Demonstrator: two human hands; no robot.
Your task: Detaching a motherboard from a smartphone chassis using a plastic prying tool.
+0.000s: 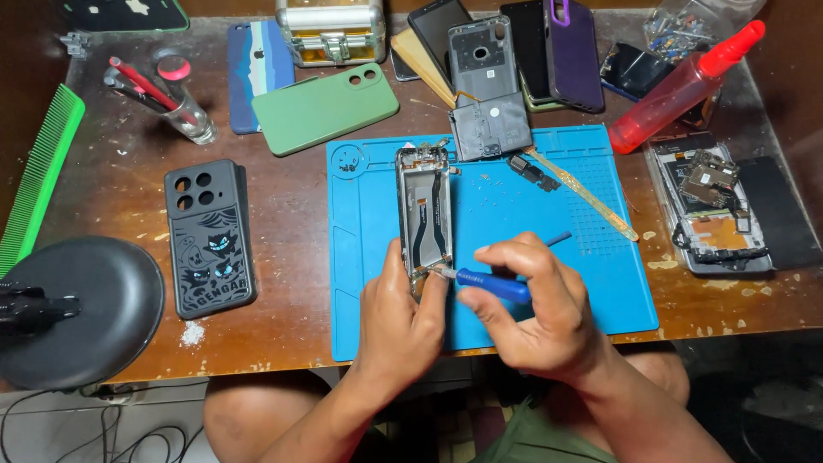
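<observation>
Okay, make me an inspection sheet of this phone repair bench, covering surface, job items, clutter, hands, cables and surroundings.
Surface: worn wooden table with a blue mat in the middle.
Job's things: opened phone frame lying on the mat; blue screwdriver, tip at the frame's lower end.
Clutter: green case, dark printed case, red bottle, metal box, green comb, glass of tools, another dismantled phone at the table's right.
Hands: left hand holds the frame's lower end; right hand grips the screwdriver.
Cables: wires below the table edge.
Surroundings: black round lamp head, the person's knees below.
</observation>
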